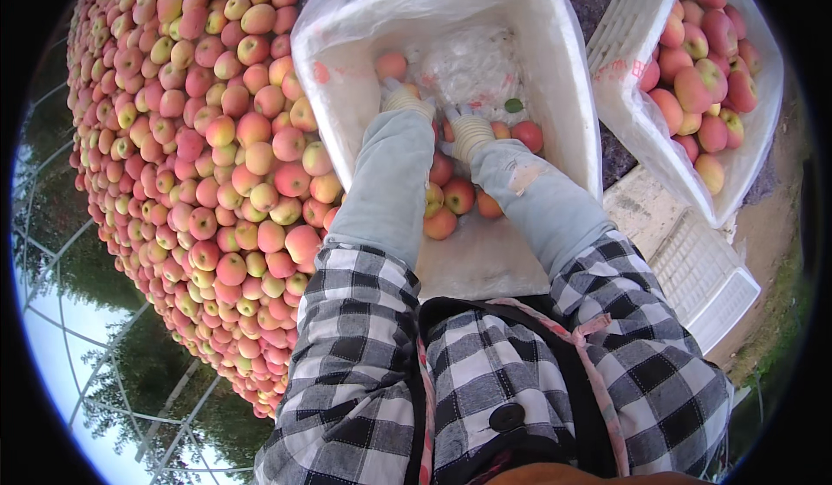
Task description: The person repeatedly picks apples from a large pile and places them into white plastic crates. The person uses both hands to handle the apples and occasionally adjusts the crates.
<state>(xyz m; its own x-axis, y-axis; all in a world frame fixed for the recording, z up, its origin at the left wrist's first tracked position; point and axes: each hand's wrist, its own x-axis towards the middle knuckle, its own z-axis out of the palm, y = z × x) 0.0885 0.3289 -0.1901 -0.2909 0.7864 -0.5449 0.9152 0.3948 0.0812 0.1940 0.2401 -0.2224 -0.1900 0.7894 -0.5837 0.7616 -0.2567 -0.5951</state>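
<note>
Directly before me stands a white crate lined with clear plastic (575, 95), with several red-yellow apples (459, 196) on its floor. Both hands wear pale knitted gloves with ribbed cuffs and reach down inside it. My left hand (406, 97) is among apples near the crate's left side, just below an apple (390, 65); its fingers are partly hidden. My right hand (467, 131) is near the middle, beside apples, with its fingertips partly hidden; whether either hand grips an apple is unclear. A green leaf (513, 105) lies on the liner to the right of my right hand.
A large heap of apples (227, 160) rises along the left, against the crate's side. At the right stands another lined white crate (624, 88) holding apples (699, 85). Below it lies a white slatted plastic crate (695, 257). Metal framework and trees show at far left.
</note>
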